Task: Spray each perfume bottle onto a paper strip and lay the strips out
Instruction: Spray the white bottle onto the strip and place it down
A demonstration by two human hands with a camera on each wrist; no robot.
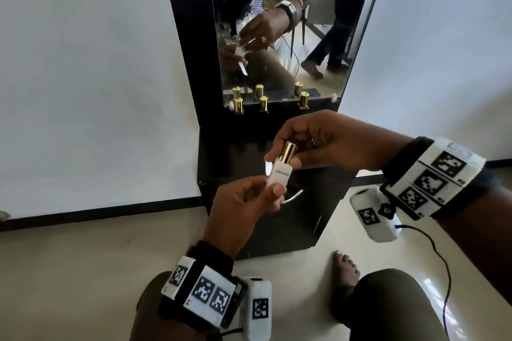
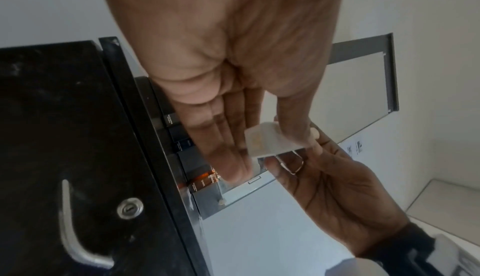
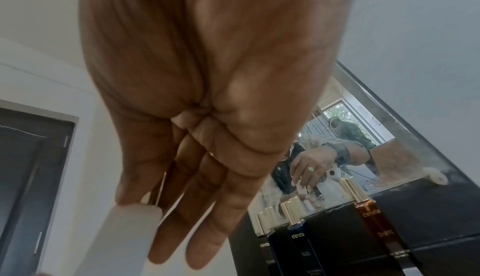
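Observation:
A white perfume bottle [image 1: 282, 174] with a gold cap [image 1: 288, 152] is held in front of the cabinet by both hands. My left hand [image 1: 273, 187] grips its white body [image 2: 270, 142] between thumb and fingers. My right hand [image 1: 282, 159] pinches the cap from above. A thin white paper strip [image 1: 268, 167] shows at the bottle's left side, and its reflection [image 1: 241, 65] hangs below the hands in the mirror. Three gold-capped bottles [image 1: 263, 104] stand on the shelf against the mirror; the right wrist view shows a dark blue one [image 3: 298, 237] and an amber one [image 3: 374, 218].
The black cabinet [image 1: 304, 224] has a metal handle [image 1: 292, 196] and a keyhole [image 2: 130, 208] just below the hands. The mirror [image 1: 277, 22] rises behind the shelf. A bare foot [image 1: 346, 268] and a black cable [image 1: 443, 257] lie on the light floor.

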